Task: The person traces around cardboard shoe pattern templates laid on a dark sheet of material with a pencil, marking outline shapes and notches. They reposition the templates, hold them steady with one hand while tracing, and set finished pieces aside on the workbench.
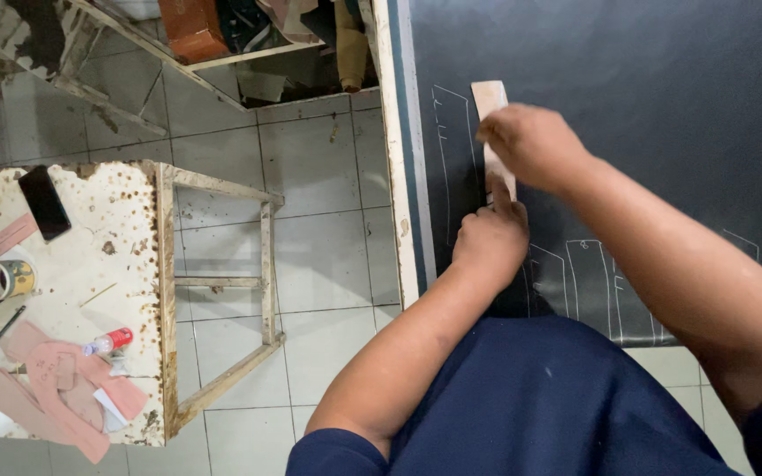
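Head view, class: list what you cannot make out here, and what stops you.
- Lower end of the tan template strip: hidden by both hands.
- Right hand: blurred; any tool unreadable.
- Left hand: fingertips hidden beneath it.
- Dark sheet: cut off by the frame's edges.

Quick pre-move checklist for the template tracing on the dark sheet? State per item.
1. Pink template strip lies flat on the dark sheet: ok.
2. Left hand presses the strip's near end: ok.
3. Right hand is on the strip's middle: ok; any marker in it: cannot tell.
4. Strip sits beside the traced outline, not over it: ok.
5. Sheet edge aligned with the table edge: cannot tell.
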`<action>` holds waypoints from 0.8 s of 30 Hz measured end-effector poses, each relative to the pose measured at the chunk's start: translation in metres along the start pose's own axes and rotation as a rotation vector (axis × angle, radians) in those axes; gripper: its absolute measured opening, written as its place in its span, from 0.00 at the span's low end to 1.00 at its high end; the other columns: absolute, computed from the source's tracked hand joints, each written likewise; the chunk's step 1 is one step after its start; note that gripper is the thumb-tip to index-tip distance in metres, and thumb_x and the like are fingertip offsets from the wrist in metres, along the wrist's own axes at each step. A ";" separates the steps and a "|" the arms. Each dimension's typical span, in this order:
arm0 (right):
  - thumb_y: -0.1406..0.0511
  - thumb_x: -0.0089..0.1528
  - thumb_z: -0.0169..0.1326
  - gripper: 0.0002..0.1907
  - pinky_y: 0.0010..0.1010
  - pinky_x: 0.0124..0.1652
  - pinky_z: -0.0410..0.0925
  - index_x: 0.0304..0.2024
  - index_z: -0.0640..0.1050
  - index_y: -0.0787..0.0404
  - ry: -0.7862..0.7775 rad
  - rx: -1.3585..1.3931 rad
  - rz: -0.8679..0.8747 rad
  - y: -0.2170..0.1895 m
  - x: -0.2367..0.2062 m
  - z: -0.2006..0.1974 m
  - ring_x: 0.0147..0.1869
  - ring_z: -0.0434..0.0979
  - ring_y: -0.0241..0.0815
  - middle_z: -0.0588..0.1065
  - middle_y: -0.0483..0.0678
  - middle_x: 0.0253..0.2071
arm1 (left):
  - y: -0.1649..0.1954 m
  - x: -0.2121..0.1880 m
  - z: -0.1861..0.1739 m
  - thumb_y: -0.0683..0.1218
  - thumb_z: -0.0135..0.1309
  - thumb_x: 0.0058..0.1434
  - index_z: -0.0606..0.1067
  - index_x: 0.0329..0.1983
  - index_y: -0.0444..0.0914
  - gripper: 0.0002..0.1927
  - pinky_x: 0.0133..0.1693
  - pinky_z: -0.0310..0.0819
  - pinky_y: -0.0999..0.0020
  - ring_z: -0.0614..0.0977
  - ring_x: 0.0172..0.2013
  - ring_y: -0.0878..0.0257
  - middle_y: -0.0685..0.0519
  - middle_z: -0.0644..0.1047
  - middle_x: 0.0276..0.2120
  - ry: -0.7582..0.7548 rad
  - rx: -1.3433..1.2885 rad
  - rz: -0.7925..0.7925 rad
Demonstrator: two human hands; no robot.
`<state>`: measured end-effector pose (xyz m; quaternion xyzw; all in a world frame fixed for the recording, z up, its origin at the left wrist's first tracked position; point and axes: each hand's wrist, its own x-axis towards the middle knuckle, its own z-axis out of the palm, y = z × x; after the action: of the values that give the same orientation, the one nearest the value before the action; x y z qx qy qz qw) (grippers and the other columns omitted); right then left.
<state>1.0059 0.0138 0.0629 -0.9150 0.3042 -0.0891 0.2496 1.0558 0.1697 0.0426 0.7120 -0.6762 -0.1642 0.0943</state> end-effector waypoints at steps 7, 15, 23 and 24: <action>0.62 0.71 0.55 0.09 0.43 0.43 0.72 0.46 0.82 0.61 0.153 0.027 -0.077 0.017 0.054 -0.007 0.44 0.80 0.56 0.79 0.54 0.42 | -0.008 0.011 -0.019 0.42 0.50 0.61 0.73 0.41 0.33 0.08 0.31 0.82 0.49 0.86 0.32 0.43 0.23 0.58 0.68 -0.091 -0.095 -0.052; 0.63 0.71 0.56 0.09 0.41 0.43 0.73 0.47 0.82 0.62 0.177 0.056 -0.010 0.017 0.063 -0.008 0.44 0.81 0.54 0.79 0.53 0.44 | -0.011 0.014 -0.028 0.42 0.50 0.60 0.73 0.43 0.34 0.09 0.32 0.82 0.48 0.86 0.34 0.42 0.23 0.56 0.69 -0.113 -0.133 -0.058; 0.64 0.70 0.57 0.09 0.43 0.45 0.72 0.46 0.82 0.63 0.178 -0.063 0.056 0.038 0.052 -0.019 0.46 0.80 0.56 0.80 0.54 0.44 | -0.014 0.014 -0.032 0.42 0.50 0.59 0.73 0.47 0.32 0.14 0.32 0.82 0.50 0.86 0.33 0.44 0.27 0.58 0.69 -0.100 -0.099 -0.039; 0.64 0.70 0.56 0.09 0.43 0.45 0.72 0.47 0.82 0.63 0.179 -0.054 0.077 0.040 0.049 -0.020 0.46 0.80 0.56 0.80 0.54 0.44 | -0.016 0.013 -0.032 0.41 0.50 0.59 0.72 0.50 0.31 0.17 0.31 0.82 0.50 0.86 0.31 0.45 0.27 0.58 0.69 -0.067 -0.086 -0.023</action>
<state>1.0182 -0.0512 0.0602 -0.8974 0.3625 -0.1527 0.2000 1.0826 0.1553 0.0655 0.7092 -0.6630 -0.2179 0.1000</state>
